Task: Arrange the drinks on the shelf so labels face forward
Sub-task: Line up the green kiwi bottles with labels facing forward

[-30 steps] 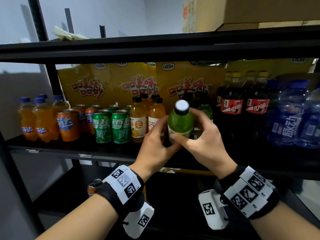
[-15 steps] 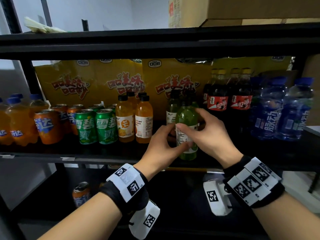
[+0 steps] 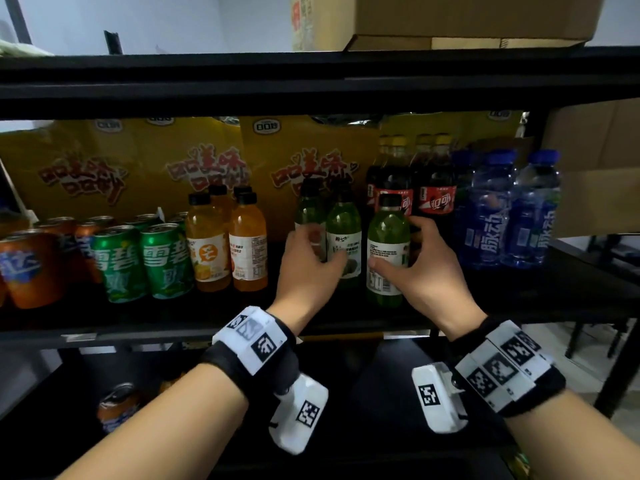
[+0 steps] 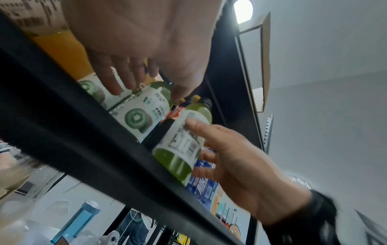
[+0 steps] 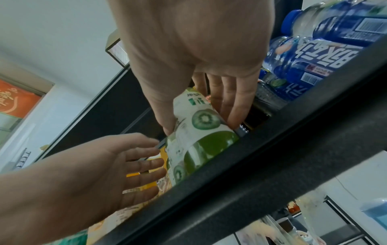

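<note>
Here, right hand (image 3: pixel 424 271) wraps a green kiwi juice bottle (image 3: pixel 388 251) standing upright on the black shelf (image 3: pixel 173 317) — thumb in front, fingers behind, barcode side outward. Left hand (image 3: pixel 306 268) — loose, fingers spread — hovers at the neighbouring kiwi bottle (image 3: pixel 344 237), contact unclear.

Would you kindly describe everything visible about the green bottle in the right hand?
The green bottle is clear plastic by the look of it, filled with green drink, with a black cap and a white label. It stands upright at the shelf's front edge, right of two like bottles. Its barcode and fine print face forward; the kiwi picture points right. The right hand grips it, thumb on the label, fingers behind. The left hand is apart from it.
</note>
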